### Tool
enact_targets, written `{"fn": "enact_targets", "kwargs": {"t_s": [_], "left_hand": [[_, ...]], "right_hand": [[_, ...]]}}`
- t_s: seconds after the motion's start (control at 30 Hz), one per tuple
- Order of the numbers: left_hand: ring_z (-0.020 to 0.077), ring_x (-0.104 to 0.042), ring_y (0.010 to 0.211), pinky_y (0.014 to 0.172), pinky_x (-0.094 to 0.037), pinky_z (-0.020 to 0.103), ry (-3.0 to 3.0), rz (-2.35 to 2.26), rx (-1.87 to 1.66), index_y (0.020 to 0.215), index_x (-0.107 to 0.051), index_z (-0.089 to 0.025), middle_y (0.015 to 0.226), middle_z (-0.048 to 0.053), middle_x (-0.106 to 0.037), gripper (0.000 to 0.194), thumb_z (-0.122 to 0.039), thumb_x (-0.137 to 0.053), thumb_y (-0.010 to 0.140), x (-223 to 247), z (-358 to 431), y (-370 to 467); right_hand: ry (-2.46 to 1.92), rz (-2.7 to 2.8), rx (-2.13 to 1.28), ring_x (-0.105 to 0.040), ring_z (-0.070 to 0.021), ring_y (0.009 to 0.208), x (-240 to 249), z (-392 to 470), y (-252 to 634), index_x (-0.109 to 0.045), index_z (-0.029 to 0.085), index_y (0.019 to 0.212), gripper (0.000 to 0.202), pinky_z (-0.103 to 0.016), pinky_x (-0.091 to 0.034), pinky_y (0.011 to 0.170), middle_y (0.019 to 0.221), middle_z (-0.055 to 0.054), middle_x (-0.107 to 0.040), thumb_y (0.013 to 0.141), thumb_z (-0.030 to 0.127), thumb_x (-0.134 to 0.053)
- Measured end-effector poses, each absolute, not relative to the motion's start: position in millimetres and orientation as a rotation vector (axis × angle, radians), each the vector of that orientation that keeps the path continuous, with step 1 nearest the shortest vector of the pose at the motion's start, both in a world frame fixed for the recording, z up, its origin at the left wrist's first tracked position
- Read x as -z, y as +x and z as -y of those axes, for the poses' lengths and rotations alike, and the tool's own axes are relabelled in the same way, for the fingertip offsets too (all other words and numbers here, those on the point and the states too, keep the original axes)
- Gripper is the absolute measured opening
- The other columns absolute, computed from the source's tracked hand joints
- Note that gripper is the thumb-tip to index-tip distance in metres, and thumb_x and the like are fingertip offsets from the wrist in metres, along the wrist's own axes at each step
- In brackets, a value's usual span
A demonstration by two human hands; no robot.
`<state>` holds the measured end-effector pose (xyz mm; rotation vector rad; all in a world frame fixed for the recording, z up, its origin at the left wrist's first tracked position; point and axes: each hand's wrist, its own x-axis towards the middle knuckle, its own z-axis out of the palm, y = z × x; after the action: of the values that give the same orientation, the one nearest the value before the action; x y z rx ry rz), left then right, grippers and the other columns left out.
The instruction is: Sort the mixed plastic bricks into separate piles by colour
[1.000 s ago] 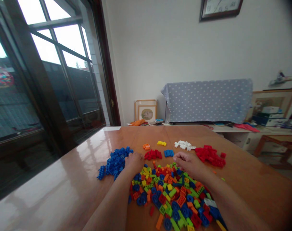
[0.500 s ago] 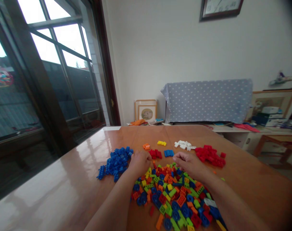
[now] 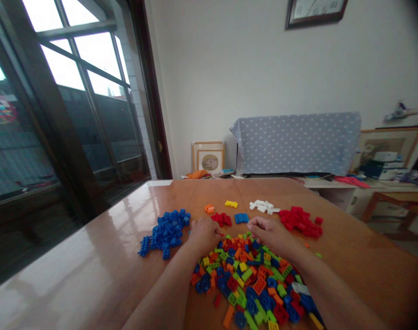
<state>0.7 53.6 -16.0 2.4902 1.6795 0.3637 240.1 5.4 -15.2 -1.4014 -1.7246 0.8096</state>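
My left hand [image 3: 204,234] is over the upper left edge of a heap of mixed toy building bricks [image 3: 245,270], with its fingers curled downward. Whatever is under those fingers is hidden. Across from it, my right hand [image 3: 269,230] hovers at the heap's upper right edge. Its fingers are bent in and pressed together, and I cannot see what they hold. Beyond the hands lie a short row of red bricks [image 3: 221,219] and a row of blue bricks [image 3: 242,218]. A pile of blue bricks [image 3: 169,230] lies left of my left hand.
Red bricks [image 3: 300,222] are piled to the right, beside white pieces [image 3: 263,206]. Small yellow [image 3: 231,204] and orange bricks [image 3: 209,209] lie farther back on the brown table [image 3: 119,256]. Behind it stands a low cabinet with a dotted cloth [image 3: 298,144].
My left hand has shifted slightly right, away from the blue pile and toward the mixed heap. My right hand stays almost where it was.
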Motion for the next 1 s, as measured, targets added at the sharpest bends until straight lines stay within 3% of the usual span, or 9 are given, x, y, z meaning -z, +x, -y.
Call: {"fn": "enact_targets", "kwargs": {"t_s": [0.33,0.57,1.0], "left_hand": [[0.0260,-0.062,0.103,0.088,-0.040,0.036,2.248,-1.990,-0.496,0.090,-0.070,-0.026,0.095,0.005,-0.073,0.019,-0.024,-0.053,0.082,15.0,-66.9,-22.6],[0.0219,-0.064,0.100,0.080,-0.040,0.030,2.261,-1.843,-0.496,0.103,-0.067,-0.026,0.099,0.003,-0.074,0.028,-0.020,-0.048,0.084,19.1,-68.5,-17.1],[0.0237,-0.063,0.102,0.089,-0.039,0.036,2.387,-1.596,-0.470,0.099,-0.066,-0.029,0.096,0.000,-0.075,0.023,-0.024,-0.047,0.089,16.4,-62.3,-13.9]], "right_hand": [[-1.401,1.726,-0.832,-0.057,-0.0143,0.061,18.2,-8.3,242.7,-0.064,0.019,0.089,0.031,-0.024,-0.043,0.056,0.069,0.002,-0.062,0.090,0.048,-0.050],[-1.386,1.732,-0.823,-0.055,-0.0136,0.061,21.1,-9.4,244.0,-0.063,0.020,0.088,0.032,-0.024,-0.043,0.055,0.070,0.002,-0.060,0.091,0.048,-0.049],[-1.377,1.714,-0.837,-0.055,-0.0138,0.061,19.5,-9.0,243.1,-0.062,0.020,0.086,0.030,-0.024,-0.042,0.055,0.069,0.002,-0.059,0.091,0.046,-0.050]]}}
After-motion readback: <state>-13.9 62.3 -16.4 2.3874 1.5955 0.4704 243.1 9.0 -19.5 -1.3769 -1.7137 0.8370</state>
